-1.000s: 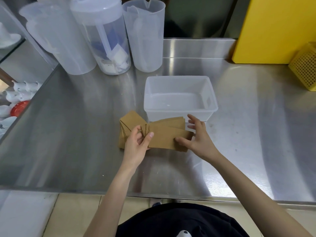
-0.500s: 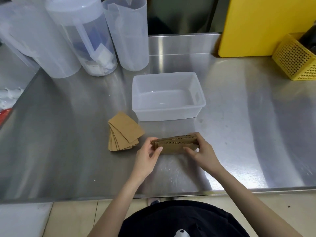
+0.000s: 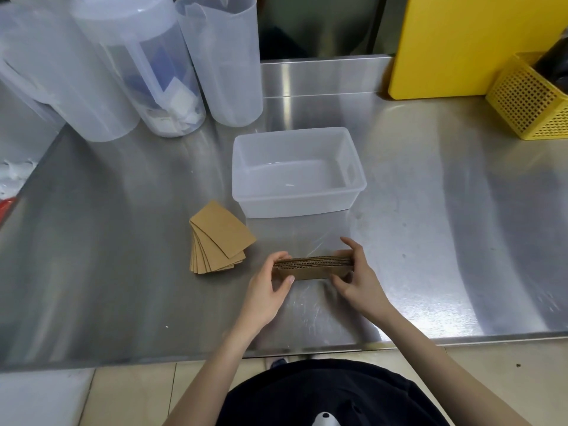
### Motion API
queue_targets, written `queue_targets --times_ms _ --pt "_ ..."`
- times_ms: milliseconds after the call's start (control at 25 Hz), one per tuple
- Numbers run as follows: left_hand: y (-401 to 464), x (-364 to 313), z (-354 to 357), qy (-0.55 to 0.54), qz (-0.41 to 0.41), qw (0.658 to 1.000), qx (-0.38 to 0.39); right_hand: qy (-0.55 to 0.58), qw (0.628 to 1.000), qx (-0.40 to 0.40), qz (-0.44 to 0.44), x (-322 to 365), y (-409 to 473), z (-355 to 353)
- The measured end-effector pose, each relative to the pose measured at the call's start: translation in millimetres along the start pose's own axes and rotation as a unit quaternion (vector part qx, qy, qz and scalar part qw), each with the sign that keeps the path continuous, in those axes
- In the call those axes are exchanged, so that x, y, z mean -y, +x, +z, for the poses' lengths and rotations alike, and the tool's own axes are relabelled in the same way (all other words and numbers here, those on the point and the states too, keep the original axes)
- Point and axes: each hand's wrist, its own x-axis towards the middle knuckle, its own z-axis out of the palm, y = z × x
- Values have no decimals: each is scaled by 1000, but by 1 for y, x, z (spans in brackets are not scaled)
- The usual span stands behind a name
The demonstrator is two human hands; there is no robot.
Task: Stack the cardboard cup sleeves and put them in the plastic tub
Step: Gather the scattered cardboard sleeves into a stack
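Note:
A squared-up bundle of brown cardboard cup sleeves [image 3: 312, 267] stands on its long edge on the steel counter. My left hand [image 3: 270, 287] grips its left end and my right hand [image 3: 358, 279] grips its right end. A second, fanned pile of sleeves [image 3: 219, 238] lies flat on the counter to the left, apart from both hands. The translucent plastic tub [image 3: 358, 182] sits just behind the held bundle, with nothing inside it.
Three tall translucent plastic jugs [image 3: 221, 59] stand at the back left. A yellow board [image 3: 461, 41] leans at the back right, with a yellow perforated basket [image 3: 528, 99] beside it. The counter's front edge [image 3: 307, 348] runs close to my body.
I separated part of the sleeves from the fanned pile, turned them on edge and squared them between both hands. The camera view shifted slightly; the rest stayed put.

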Motion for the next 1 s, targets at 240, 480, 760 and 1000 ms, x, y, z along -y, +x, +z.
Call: queue_targets --times_ms 240,480,760,1000 --pt "-2 2 2 15 -21 1000 15 -4 1000 -3 -26 -6 -2 2" --pt "-7 -2 17 28 2 1000 -5 -24 997 -53 -51 -6 -3 16" --pt "-3 1 5 38 8 998 -56 -54 995 -63 -55 -10 -5 12" --pt "2 1 0 76 -4 995 -60 -73 994 -54 -63 -11 -3 7"
